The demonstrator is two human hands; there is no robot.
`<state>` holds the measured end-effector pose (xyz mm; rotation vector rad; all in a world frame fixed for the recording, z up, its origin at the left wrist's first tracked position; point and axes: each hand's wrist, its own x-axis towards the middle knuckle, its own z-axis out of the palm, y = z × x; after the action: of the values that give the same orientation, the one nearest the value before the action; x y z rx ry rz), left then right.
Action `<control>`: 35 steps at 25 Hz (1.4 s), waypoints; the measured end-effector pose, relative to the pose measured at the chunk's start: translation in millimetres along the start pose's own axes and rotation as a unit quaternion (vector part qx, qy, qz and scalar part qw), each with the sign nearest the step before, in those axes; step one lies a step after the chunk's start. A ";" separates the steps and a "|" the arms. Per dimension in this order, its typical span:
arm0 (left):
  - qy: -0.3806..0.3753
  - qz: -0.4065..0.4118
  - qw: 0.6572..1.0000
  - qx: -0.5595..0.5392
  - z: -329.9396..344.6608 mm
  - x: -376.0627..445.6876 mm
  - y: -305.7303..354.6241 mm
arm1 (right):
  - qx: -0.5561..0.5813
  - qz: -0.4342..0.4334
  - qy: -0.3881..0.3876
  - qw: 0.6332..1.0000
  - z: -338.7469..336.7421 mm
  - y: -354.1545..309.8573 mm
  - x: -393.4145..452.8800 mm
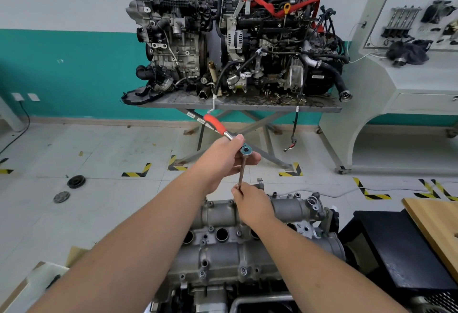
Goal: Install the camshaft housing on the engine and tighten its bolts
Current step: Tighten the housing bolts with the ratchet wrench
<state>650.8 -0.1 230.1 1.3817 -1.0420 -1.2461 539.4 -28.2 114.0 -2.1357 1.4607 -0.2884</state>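
- The left hand (224, 158) is curled around the ratchet (231, 139), near its head. The red grip (215, 123) sticks up and away, past the hand.
- A thin bar (241, 174) goes straight down from the ratchet head.
- The right hand (250, 203) pinches the low end of the bar with its fingers (238, 190). What is under the hand is hidden.
- The housing (223, 238) is grey metal. It sits on top of the engine (205, 295), right below both hands.
- A bolt (259, 182) stands up at the far edge of the housing, just beside the right hand.
- More bolts (243, 270) sit in holes along the near side.
- Two big engines (235, 35) sit on a desk (238, 104) by the far wall.
- A wood board (436, 223) lies at the right.
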 end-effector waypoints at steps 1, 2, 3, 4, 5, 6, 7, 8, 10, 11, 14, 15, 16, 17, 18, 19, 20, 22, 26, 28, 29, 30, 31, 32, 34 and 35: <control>-0.006 -0.005 0.999 0.031 -0.7 -0.2 5.0 | 0.003 -0.005 -0.002 1.000 -0.6 0.6 0.8; -0.008 -0.009 0.998 0.068 -1.4 -0.3 10.4 | 0.005 -0.008 -0.009 1.000 -1.9 0.9 0.9; -0.008 -0.011 0.994 0.109 -1.6 0.3 16.4 | 0.006 -0.012 -0.012 1.000 -2.8 1.5 2.1; -0.008 -0.015 0.988 0.156 -0.8 1.4 22.6 | 0.008 -0.015 -0.015 1.000 -4.6 1.5 2.8; -0.008 -0.018 0.979 0.205 1.9 3.0 28.1 | 0.008 -0.019 -0.018 1.000 -5.7 1.9 3.7; -0.009 -0.012 0.963 0.269 5.2 5.5 33.0 | 0.005 -0.021 -0.022 1.000 -7.2 1.5 3.7; -0.012 0.005 0.937 0.349 9.3 8.1 37.3 | 0.002 -0.025 -0.025 0.999 -8.1 1.2 4.2; -0.018 0.031 0.900 0.435 13.7 9.7 40.0 | -0.001 -0.027 -0.029 0.999 -9.1 0.6 4.3; -0.023 0.095 0.822 0.561 19.1 10.0 36.3 | -0.010 -0.030 -0.027 0.999 -8.8 1.5 5.0; -0.013 0.131 0.784 0.607 18.7 9.5 30.7 | -0.015 -0.032 -0.025 0.999 -8.8 1.5 4.2; 0.079 0.256 0.690 0.672 11.1 6.0 5.8 | -0.017 -0.027 -0.010 0.999 -7.6 2.1 5.5; 0.109 0.290 0.683 0.661 9.2 4.9 -3.4 | -0.022 -0.022 -0.010 0.999 -5.7 2.5 6.4; 0.135 0.317 0.687 0.639 8.3 4.4 -11.4 | -0.018 -0.018 -0.011 1.000 -3.8 2.6 7.8; 0.160 0.337 0.699 0.610 8.1 4.4 -17.7 | -0.018 -0.021 -0.020 0.999 -2.7 2.5 7.9; 0.183 0.345 0.714 0.581 8.2 5.4 -22.8 | 0.002 -0.016 -0.031 0.999 -2.2 3.6 9.4; 0.197 0.341 0.733 0.554 8.0 5.7 -27.1 | 0.040 -0.008 -0.045 0.998 -4.9 2.1 9.4; 0.197 0.332 0.761 0.522 8.2 6.0 -30.6 | 0.064 -0.011 -0.049 0.997 -7.3 1.9 9.8; 0.157 0.311 0.857 0.379 9.6 5.2 -37.7 | 0.021 -0.026 -0.049 0.998 -8.2 3.1 12.2; 0.139 0.247 0.957 0.058 23.7 -0.4 -38.1 | -0.030 -0.030 -0.036 0.998 -8.2 3.5 12.0; 0.137 0.187 0.973 -0.023 30.3 3.3 -33.4 | -0.031 -0.030 -0.037 0.998 -7.7 2.9 11.4; 0.127 0.156 0.977 -0.071 32.2 4.6 -30.9 | -0.033 -0.029 -0.044 0.998 -8.0 2.8 10.8; 0.119 0.132 0.978 -0.113 32.6 6.1 -30.3 | -0.033 -0.031 -0.046 0.998 -9.0 2.2 10.3; 0.112 0.119 0.976 -0.144 31.7 7.1 -31.2 | -0.035 -0.032 -0.043 0.998 -9.8 2.4 10.5; 0.105 0.110 0.975 -0.160 29.8 8.0 -32.1 | -0.034 -0.031 -0.038 0.998 -10.0 2.8 10.9; 0.090 0.089 0.976 -0.175 23.8 9.2 -33.1 | -0.032 -0.025 -0.036 0.999 -8.2 3.4 10.8; 0.086 0.073 0.977 -0.178 20.6 10.1 -31.4 | -0.031 -0.024 -0.034 0.999 -7.3 3.2 10.5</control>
<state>631.2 -7.0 197.3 1.0936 -0.7434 -1.1188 537.7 -40.8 117.1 -2.2101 1.3985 -0.1869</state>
